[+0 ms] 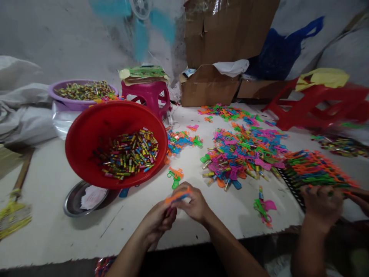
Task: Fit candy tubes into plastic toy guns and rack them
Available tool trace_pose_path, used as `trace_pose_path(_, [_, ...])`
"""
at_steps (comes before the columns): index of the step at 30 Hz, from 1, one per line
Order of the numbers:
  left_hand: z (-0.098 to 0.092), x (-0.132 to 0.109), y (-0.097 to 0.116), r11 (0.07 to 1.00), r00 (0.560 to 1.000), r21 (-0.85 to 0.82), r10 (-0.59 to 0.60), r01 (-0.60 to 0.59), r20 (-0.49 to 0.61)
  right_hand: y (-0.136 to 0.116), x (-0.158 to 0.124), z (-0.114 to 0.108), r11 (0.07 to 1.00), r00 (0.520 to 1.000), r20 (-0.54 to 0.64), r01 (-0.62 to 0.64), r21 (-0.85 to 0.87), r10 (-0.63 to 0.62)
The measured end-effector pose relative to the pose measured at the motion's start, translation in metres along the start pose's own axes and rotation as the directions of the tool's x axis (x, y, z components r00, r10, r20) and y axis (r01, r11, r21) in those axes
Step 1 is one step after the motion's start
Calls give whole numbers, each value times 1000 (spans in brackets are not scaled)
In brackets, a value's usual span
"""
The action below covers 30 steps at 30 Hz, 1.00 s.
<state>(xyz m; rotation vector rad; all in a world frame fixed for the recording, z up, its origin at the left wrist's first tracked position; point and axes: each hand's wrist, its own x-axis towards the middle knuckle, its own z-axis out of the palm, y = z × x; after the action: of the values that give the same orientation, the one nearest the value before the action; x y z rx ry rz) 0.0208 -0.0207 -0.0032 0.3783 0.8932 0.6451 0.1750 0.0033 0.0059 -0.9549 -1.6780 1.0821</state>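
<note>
My left hand (157,222) and my right hand (197,204) meet above the front of the white table. Between them they grip an orange plastic toy gun (176,197) with some blue at its side, blurred by motion. Just beyond my fingers lie an orange and a green toy gun (175,176). To the left a red basin (83,154) stands tilted, with many small wrapped candy tubes (131,154) inside. A big pile of colourful toy guns (236,154), some with candy tubes in them, spreads to the right. Nearer, a small group of toy guns (263,209) lies apart.
At the right, a co-worker's hand (323,204) rests by a black rack (291,188) of upright toy guns. A metal bowl (69,204) holds paper slips. Behind stand a purple basin (62,100), pink stool (147,94), cardboard boxes (207,88) and red stool (311,107).
</note>
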Motion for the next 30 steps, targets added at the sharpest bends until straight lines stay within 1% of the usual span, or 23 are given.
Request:
trace_pose_path(1, [1, 0, 0, 997, 998, 32, 69, -69, -10, 2, 1, 3, 997, 988, -136, -74, 4, 74])
trace_pose_path(2, [2, -1, -1, 988, 989, 54, 145, -144, -19, 5, 1, 6, 988, 954, -258, -153, 26, 155])
trace_pose_path(3, [2, -2, 0, 974, 975, 68, 220, -218, -30, 8, 1, 9, 973, 918, -325, -223, 57, 229])
trace_pose_path(4, [2, -2, 0, 958, 959, 80, 280, -277, -39, 12, 0, 12, 958, 899, -331, -271, 90, 286])
trace_pose_path(6, [0, -3, 1, 929, 932, 120, 358, -350, -53, 17, -3, 19, 936, 909, -231, -321, 148, 348])
trace_pose_path(7, [0, -4, 1, 920, 924, 141, 377, -366, -61, 19, -5, 22, 928, 915, -183, -332, 170, 360])
trace_pose_path(9, [-1, -2, 0, 911, 917, 175, 391, -373, -82, 22, -8, 28, 922, 918, -154, -335, 194, 366])
trace_pose_path(14, [-3, 3, -4, 876, 882, 266, 449, -403, -143, 24, -11, 34, 939, 923, -186, -312, 143, 335])
trace_pose_path(19, [3, 1, -3, 825, 850, 377, 504, -420, -156, 25, -15, 39, 953, 915, -268, -281, 111, 301])
trace_pose_path(23, [8, -4, -2, 759, 812, 492, 561, -426, -163, 25, -17, 41, 961, 917, -285, -269, 71, 278])
trace_pose_path(27, [7, -5, -1, 740, 812, 528, 564, -416, -150, 24, -17, 39, 965, 921, -287, -258, 53, 262])
trace_pose_path(30, [6, -4, -4, 724, 815, 556, 564, -408, -136, 23, -20, 42, 966, 918, -308, -257, 22, 251])
